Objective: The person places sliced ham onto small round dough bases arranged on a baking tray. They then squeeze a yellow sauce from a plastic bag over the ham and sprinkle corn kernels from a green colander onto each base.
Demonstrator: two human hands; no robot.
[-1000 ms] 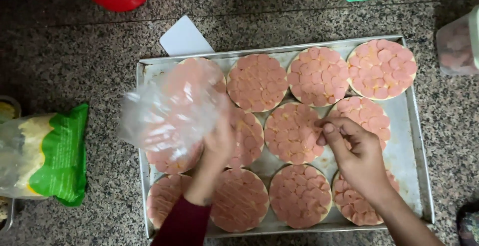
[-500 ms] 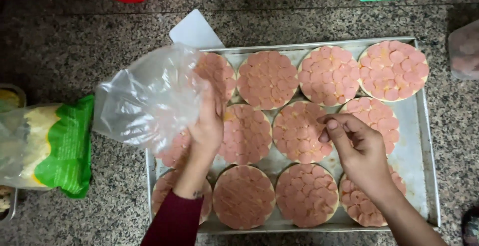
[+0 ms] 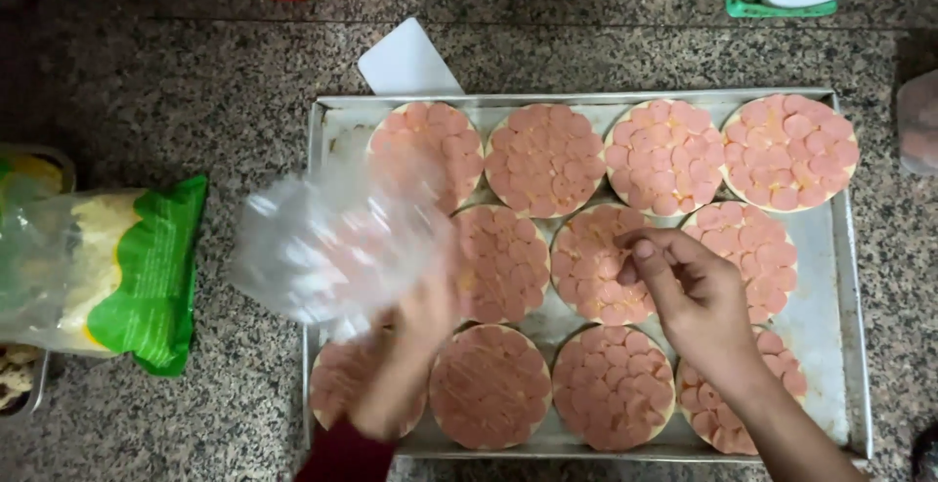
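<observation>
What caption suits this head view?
Left hand lifts a clear plastic bag while right hand pinches over sausage-topped rounds on a metal tray.

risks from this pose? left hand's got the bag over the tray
1. The clear plastic bag in the left hand hangs blurred over the sausage-topped rounds; it could brush slices off.
2. The right hand pinches just above a round; a slip might shift neighbouring slices.

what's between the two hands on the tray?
In the head view, between the left hand, which holds a clear plastic bag, and the right hand lie two sausage-topped rounds, one beside the left, one under the right fingertips.
</observation>
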